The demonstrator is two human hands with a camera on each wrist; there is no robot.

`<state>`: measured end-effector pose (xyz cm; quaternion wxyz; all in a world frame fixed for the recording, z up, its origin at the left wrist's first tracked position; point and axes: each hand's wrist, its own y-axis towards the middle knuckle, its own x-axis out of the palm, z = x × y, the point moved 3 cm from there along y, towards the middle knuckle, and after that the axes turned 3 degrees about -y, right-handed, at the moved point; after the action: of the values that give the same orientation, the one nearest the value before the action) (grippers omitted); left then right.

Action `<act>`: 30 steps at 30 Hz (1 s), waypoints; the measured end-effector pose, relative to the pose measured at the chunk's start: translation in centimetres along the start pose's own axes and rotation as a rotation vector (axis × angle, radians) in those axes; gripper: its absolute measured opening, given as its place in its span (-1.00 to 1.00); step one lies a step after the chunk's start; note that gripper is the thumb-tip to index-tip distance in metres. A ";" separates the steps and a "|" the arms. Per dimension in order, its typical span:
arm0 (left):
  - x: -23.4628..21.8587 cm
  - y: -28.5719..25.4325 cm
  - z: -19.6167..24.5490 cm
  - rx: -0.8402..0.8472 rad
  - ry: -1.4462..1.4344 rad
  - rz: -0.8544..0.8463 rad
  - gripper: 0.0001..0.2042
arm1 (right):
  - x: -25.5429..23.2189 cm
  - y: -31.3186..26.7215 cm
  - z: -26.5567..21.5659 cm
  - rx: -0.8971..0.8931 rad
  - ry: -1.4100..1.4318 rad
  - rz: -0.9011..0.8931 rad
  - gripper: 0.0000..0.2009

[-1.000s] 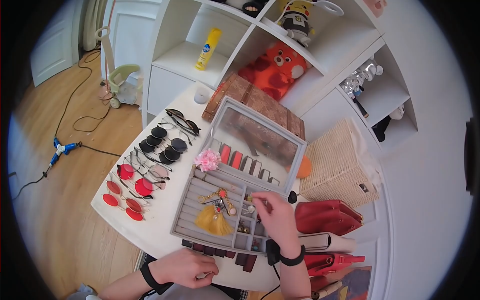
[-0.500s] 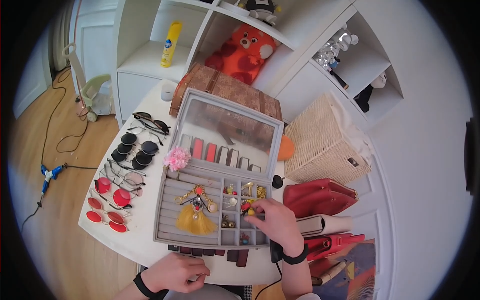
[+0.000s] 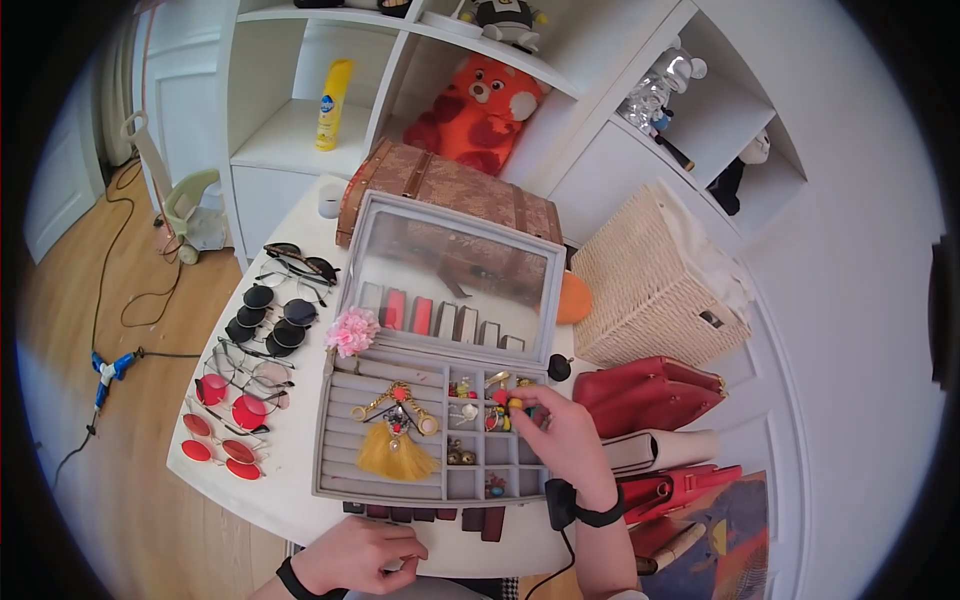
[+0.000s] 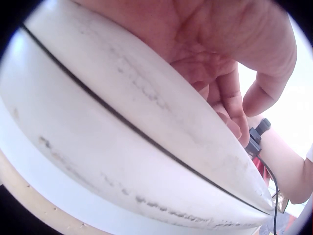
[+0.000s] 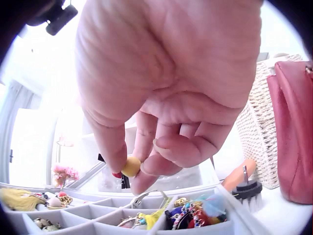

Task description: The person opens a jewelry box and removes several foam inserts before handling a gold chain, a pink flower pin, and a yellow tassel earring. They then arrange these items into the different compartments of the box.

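Note:
My right hand (image 3: 565, 435) is over the right-hand compartments of an open grey jewelry box (image 3: 340, 465). Its thumb and fingertips pinch a small ornament with a yellow ball (image 5: 131, 166) and red and black parts. Below, the compartments hold colourful trinkets (image 5: 195, 215), a yellow tassel piece and gold-toned beads (image 3: 461, 453). A gold keychain with a yellow tassel (image 3: 395, 450) lies across the padded ring rolls at left. My left hand (image 3: 365, 553) rests at the white table's front edge (image 4: 132, 83), fingers loosely curled and holding nothing.
Rows of sunglasses (image 3: 245, 410) lie on the table's left side. Behind the raised glass lid (image 3: 450, 270) stands a brown patterned case (image 3: 450, 195). A woven basket (image 3: 640, 280) and red handbags (image 3: 650, 390) are at the right. Dark small boxes (image 3: 485, 522) lie before the jewelry box.
My right hand dipped into a right-hand compartment and now lifts the yellow-balled ornament slightly above it. The left hand stays by the table edge; the head view has shifted.

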<state>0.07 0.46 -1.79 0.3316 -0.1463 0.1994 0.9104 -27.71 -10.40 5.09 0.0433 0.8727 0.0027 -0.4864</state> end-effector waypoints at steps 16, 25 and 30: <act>0.3 -0.5 -0.8 0.014 0.006 -0.019 -0.88 | 0.7 1.1 -0.1 -0.197 -0.316 -0.040 -0.79; 0.3 -0.6 -0.7 0.023 0.022 -0.004 -0.89 | 1.7 0.6 0.2 -0.157 -0.462 0.031 -0.88; 0.4 -0.8 -1.0 0.036 0.024 -0.007 -0.88 | 1.2 0.9 0.3 -0.083 -0.375 0.015 -0.92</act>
<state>0.40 0.80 -3.04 0.3347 -0.1520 0.2193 0.9037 -27.31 -11.34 3.99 0.0826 0.7641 0.0083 -0.6397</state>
